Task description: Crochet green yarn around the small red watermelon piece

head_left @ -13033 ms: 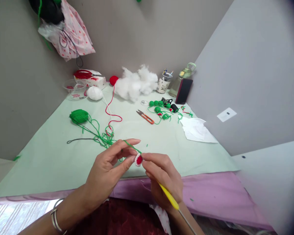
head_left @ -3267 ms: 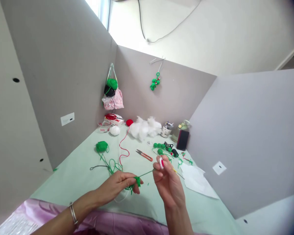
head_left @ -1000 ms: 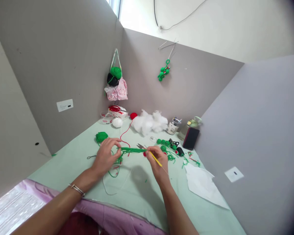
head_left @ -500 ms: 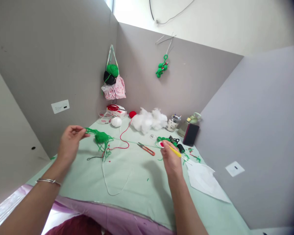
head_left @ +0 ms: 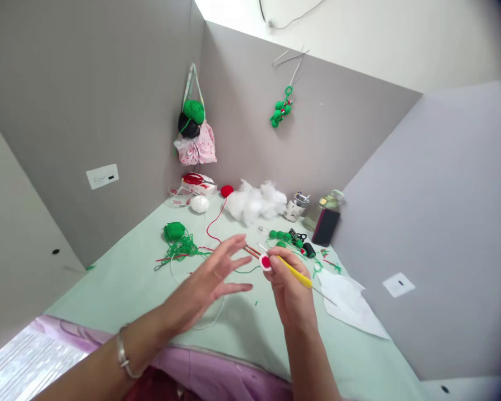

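Note:
My right hand [head_left: 292,284] holds a yellow-handled crochet hook [head_left: 294,271] and pinches a small round red and white crochet piece [head_left: 266,262]. Just to its left, my left hand [head_left: 217,273] is spread, with nothing between its fingers. Red-handled snips [head_left: 251,250] lie partly hidden behind the hands. A green yarn ball [head_left: 174,231] sits at the left beside a tangle of green strands [head_left: 183,246]. Red yarn [head_left: 212,227] runs from a red ball [head_left: 226,191], and a white ball [head_left: 199,204] rests near it.
White stuffing [head_left: 254,201] lies at the back, beside a pen cup [head_left: 295,207]. A phone [head_left: 326,227] leans on a glass jug [head_left: 313,216]. Green crocheted balls [head_left: 279,235] and white paper [head_left: 350,301] are at the right. Grey partitions [head_left: 250,100] enclose the table.
My left hand has let go of the green strands and moved right, opening near my right hand. The green tangle now lies on the table. The view has shifted slightly.

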Available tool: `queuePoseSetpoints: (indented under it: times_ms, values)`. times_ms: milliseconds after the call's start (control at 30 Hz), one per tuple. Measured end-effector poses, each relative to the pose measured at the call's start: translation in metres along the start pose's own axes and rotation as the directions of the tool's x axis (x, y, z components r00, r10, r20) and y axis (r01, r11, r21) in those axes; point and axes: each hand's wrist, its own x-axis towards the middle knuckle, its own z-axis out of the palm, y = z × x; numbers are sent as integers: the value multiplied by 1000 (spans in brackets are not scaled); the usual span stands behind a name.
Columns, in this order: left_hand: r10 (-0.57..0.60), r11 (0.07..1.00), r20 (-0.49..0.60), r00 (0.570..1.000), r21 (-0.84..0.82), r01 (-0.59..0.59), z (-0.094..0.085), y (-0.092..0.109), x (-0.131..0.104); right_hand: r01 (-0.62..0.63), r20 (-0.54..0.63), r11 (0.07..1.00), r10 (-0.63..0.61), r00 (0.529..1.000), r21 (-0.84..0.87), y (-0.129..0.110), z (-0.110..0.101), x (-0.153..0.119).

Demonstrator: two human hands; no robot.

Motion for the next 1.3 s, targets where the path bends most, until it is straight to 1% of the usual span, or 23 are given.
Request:
queuePoseSetpoints:
  times_ms: [33,67,100,167,200,233,267,300,333,367,400,467,500,567,600,667,733,800,900,967,1033,1200,1300]
  values:
    - [2,997,33,999,-71,0,10,-4,6,2,17,1000,-2,1000,-4,-1,5,-8]
    - [17,993,30,999,-119,-14,18,-7,13,25,22,1000,-25,999,-4,-1,8,-15]
    - [35,987,10,999,-156,-33,22,-9,20,58,22,998,-58,998,-8,-1,9,-21]
    - [151,966,-95,984,-198,-167,25,-10,32,137,2,990,-137,991,-24,1,9,-31]
    - [233,958,-141,962,-138,-252,24,-11,35,169,-18,985,-170,985,-36,2,7,-34]
    - [328,943,-163,931,-11,-334,21,-12,36,195,-37,980,-197,980,-49,4,5,-37]
    - [420,902,-141,897,169,-396,18,-13,35,216,-53,975,-219,974,-61,5,3,-40]
    - [487,824,-64,871,364,-434,14,-15,32,233,-60,970,-238,969,-74,6,0,-42]
    - [514,726,30,857,516,-454,11,-18,27,248,-55,965,-253,966,-90,7,-2,-44]
    - [489,664,82,868,610,-432,8,-20,21,259,-35,959,-265,964,-111,7,-3,-47]
    - [421,662,99,902,647,-380,6,-23,15,270,-7,953,-273,962,-137,8,-4,-49]
    - [223,773,60,973,597,-214,5,-27,4,290,55,936,-285,957,-198,8,-4,-54]
    - [120,839,20,993,532,-112,5,-29,1,301,81,926,-290,954,-230,9,-4,-56]
    - [-29,926,-64,998,373,51,8,-33,-2,318,113,906,-298,948,-280,11,-4,-58]
    - [-78,948,-101,992,300,105,9,-34,-3,317,118,900,-295,948,-299,13,-5,-58]
    - [-141,969,-142,980,183,166,10,-37,-1,292,104,905,-273,956,-310,17,-9,-57]
    - [-187,973,-153,970,108,204,10,-38,0,248,89,929,-233,969,-273,22,-14,-55]
    - [-216,972,-149,965,66,227,9,-39,1,190,88,965,-176,980,-181,26,-18,-54]
    - [-225,973,-129,966,28,230,8,-39,0,107,111,994,-104,988,-22,28,-23,-53]
    - [-223,974,-117,968,14,226,8,-39,0,91,118,996,-93,989,23,29,-24,-54]
    - [-217,976,-114,969,2,219,8,-40,-1,115,110,993,-115,987,-2,30,-24,-56]
    - [-204,979,-94,974,-3,205,11,-44,-3,261,53,934,-256,965,-245,35,-24,-61]
    - [-207,978,-98,973,1,209,11,-46,-4,248,36,938,-247,968,-241,38,-25,-61]
